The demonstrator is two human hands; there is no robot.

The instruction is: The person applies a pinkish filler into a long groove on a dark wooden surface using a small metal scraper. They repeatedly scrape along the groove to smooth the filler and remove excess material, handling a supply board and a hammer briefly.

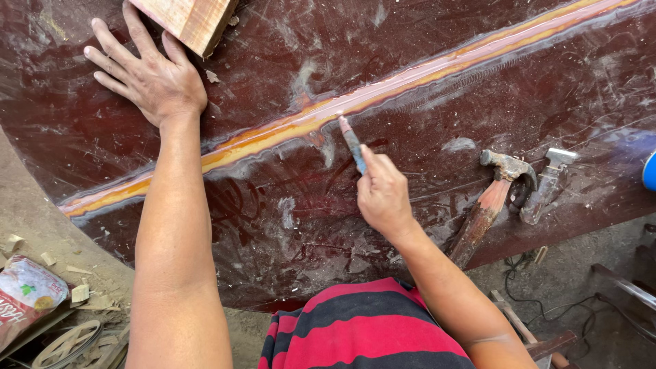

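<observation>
The left hand (pixel 147 72) lies flat in the upper left of the frame, palm down and fingers spread on the large dark red-brown board (pixel 437 225) that fills most of the picture. It grips nothing. Spread that way it seems to brace the person's weight and steady the sheet. Its fingertips sit just beside a pale square-cut wooden block (pixel 193 20) at the top edge; whether they touch it cannot be told.

The right hand (pixel 383 195), near the centre, is closed around a short blue-grey pencil-like marker (pixel 352 145), pinched writing-fashion with the tip angled up and left. That tip meets the lower edge of the long orange-and-pink worn stripe (pixel 287 130) running diagonally from lower left to upper right, so the hold suits fine marking at that line.

A hammer with a reddish wooden handle and rusty head (pixel 493 198) lies on the board to the right, just beside a small grey metal tool (pixel 547 186), both within easy reach. Wood chips and a crumpled printed bag (pixel 24 294) lie on the ground at lower left.
</observation>
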